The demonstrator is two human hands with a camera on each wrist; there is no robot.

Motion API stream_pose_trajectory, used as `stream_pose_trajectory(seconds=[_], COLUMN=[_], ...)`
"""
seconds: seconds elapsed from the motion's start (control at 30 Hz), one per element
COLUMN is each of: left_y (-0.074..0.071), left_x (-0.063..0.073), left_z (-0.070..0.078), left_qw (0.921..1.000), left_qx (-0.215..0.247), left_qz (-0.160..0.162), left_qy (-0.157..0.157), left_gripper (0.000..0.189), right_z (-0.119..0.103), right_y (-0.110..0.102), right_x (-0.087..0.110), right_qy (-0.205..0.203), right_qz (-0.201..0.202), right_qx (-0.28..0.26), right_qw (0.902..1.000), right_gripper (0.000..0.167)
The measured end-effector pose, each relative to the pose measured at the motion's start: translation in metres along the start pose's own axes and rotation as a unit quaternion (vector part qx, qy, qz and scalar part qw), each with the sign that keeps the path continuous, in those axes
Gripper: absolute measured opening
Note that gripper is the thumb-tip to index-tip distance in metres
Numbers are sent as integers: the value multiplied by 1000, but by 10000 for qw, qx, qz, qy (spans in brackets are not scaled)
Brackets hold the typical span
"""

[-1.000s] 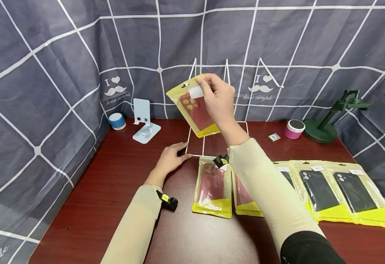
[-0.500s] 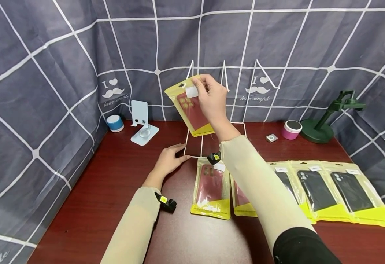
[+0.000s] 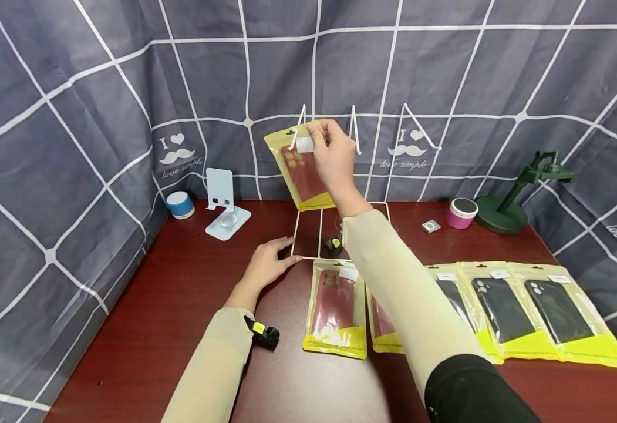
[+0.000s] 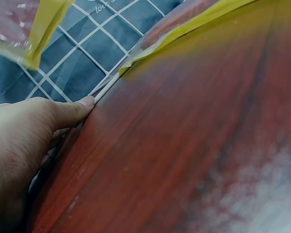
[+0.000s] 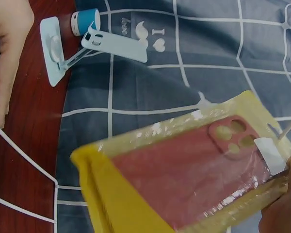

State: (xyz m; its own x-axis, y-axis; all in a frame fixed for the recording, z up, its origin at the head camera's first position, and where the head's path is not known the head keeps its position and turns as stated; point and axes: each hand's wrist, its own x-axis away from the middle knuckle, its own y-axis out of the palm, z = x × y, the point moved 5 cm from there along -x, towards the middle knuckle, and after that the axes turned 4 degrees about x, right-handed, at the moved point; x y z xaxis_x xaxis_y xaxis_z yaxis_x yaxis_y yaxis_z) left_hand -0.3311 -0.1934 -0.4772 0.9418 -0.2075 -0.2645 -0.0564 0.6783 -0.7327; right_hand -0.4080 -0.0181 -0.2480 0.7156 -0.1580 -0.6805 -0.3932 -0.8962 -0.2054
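My right hand point(image 3: 336, 154) pinches the top corner of a clear, yellow-edged pouch point(image 3: 302, 179) with a dark red phone case inside. The pouch hangs tilted at the left hook point(image 3: 293, 141) of a white wire rack point(image 3: 320, 235); the hook's end shows in front of the pouch by its hang hole. In the right wrist view the case's camera cutouts and a white label point(image 5: 271, 155) show beside that hole. My left hand point(image 3: 266, 265) rests at the rack's front left base corner, fingers extended, its thumb point(image 4: 75, 111) on the front wire.
Two pouched red cases point(image 3: 336, 305) lie before the rack, one partly under my right sleeve. Several pouched black cases point(image 3: 503, 311) lie at right. Behind stand a blue phone stand point(image 3: 221, 191), blue speaker point(image 3: 180, 205), pink speaker point(image 3: 462, 214), small silver player point(image 3: 431, 226) and green stand point(image 3: 503, 214).
The left hook's end now shows in front of the pouch, where before it was hidden behind it. My right hand has shifted slightly left; my left hand stays at the rack's corner.
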Motion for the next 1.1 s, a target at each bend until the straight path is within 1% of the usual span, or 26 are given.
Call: stream_pose_trajectory(seconds=[0.3,0.4,0.57,0.67,0.8,0.93,1.1], left_y=[3,3,2,2,2,2,2], left_x=[0,1,2,4,3,1,0], left_z=[3,3,3,1,0,0,-2], left_qw=[9999,9999,10000,10000,10000,10000,10000], left_qx=[36,29,14,38,67,51,30], left_qz=[-59,-43,53,44,28,22,26], left_qy=[-135,-99,-78,-78,-58,-77,-89], left_gripper=[61,61,60,60,61,63,62], right_z=[18,22,27,30,33,33,36], right_y=[7,9,12,12,7,-2,-12], right_x=[-12,-14,-12,-9,-5,-2,7], right_qy=[475,619,739,766,868,973,1004], right_qz=[-10,-27,-145,-148,-113,-190,-230], right_qx=[183,176,90,-12,-77,-64,-383], right_qw=[9987,9979,9971,9969,9961,9951,9939], right_gripper=[24,24,23,23,26,32,33])
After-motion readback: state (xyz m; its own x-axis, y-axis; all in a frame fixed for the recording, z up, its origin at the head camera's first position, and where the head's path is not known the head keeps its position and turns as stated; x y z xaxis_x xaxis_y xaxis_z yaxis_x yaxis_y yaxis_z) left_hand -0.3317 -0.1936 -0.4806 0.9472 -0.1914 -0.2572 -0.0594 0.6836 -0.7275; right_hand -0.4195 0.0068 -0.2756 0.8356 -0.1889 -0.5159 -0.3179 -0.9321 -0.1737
